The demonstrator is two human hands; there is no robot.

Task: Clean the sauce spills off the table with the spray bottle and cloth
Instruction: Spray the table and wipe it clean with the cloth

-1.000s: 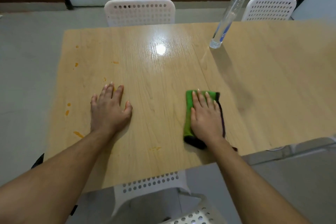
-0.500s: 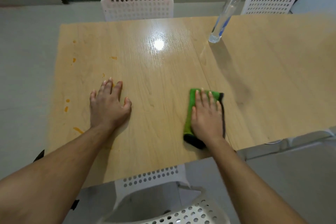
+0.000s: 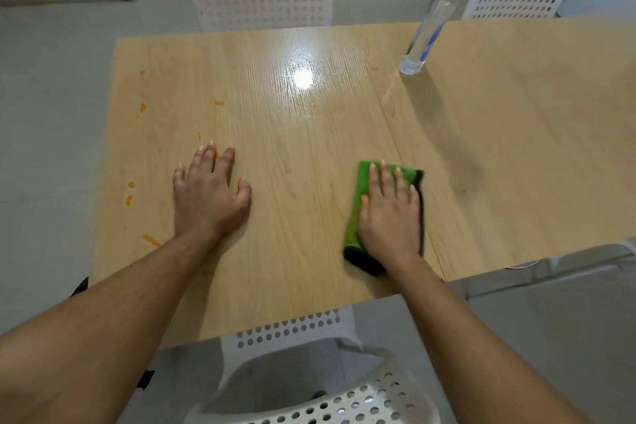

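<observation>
right hand (image 3: 390, 213) flat on cloth (image 3: 354, 217) near table (image 3: 309, 286) edge

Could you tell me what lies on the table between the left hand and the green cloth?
Nothing: in the head view, only bare wood of the table separates the left hand from the green cloth under the right hand.

Lighting: even indoor light from overhead, moderately bright. Glare: one white hot spot on the table (image 3: 304, 79), with a paler sheen spreading round it. Shadows: soft; a long dim one runs from the spray bottle (image 3: 434, 19) toward the near right. Distortion: wide-angle bending at the borders; table edges curve. Focus: centre fairly sharp, the right side of the tabletop smeared and hazy.
</observation>
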